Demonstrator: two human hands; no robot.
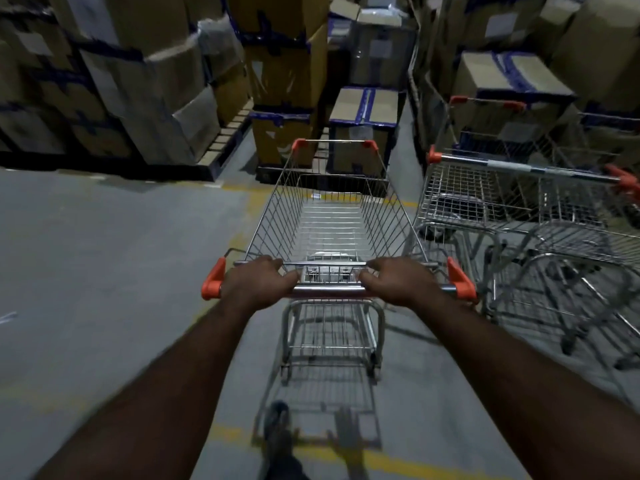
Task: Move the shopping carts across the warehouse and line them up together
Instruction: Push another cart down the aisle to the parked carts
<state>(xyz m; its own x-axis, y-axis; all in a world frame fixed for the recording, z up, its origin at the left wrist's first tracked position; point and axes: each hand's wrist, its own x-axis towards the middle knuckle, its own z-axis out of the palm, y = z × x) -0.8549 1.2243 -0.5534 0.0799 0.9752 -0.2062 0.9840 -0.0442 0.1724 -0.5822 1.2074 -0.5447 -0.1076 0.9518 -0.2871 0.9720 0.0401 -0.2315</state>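
Cart (329,216) (both hands on handlebar) points lengthwise toward boxes (360,129).

No text, number or brand can be read anywhere. The pale paper labels (498,24) on the stacked cardboard boxes (287,64) are blurred to blank patches. The light strip (516,165) on the handle of the parked cart (485,195) at the right shows no legible print.
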